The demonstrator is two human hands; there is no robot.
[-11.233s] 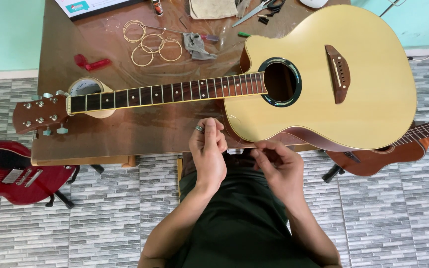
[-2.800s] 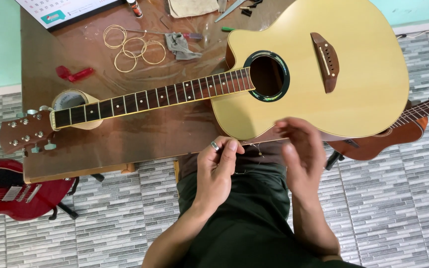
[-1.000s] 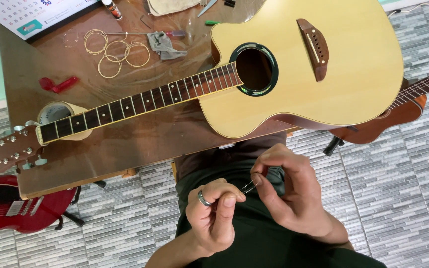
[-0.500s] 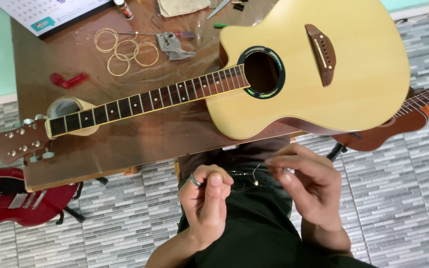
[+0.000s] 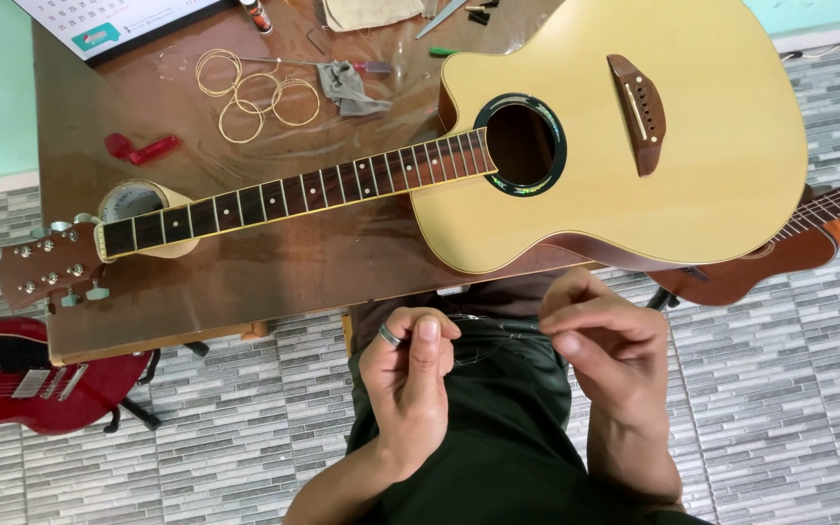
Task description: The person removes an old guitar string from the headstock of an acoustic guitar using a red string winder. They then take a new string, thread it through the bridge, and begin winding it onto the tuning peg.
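My left hand (image 5: 407,374), with a ring on one finger, pinches a thin coiled guitar string (image 5: 486,337) over my lap. My right hand (image 5: 607,350) pinches the same string a little to the right. Both hands hover just below the table's front edge. An unstrung acoustic guitar (image 5: 614,136) with a pale top lies flat on the brown table (image 5: 274,267). Its neck (image 5: 294,190) points left and rests on a roll of tape (image 5: 138,204). The headstock (image 5: 46,264) hangs past the table's left edge.
Several coiled strings (image 5: 255,95), a red string winder (image 5: 143,148), a grey cloth (image 5: 347,86), a screwdriver and a calendar lie at the table's far side. A red electric guitar (image 5: 21,374) stands at left, a brown guitar (image 5: 789,248) at right, on a tiled floor.
Both hands have risen slightly toward the table edge, still holding the string between them. The view has shifted a little.
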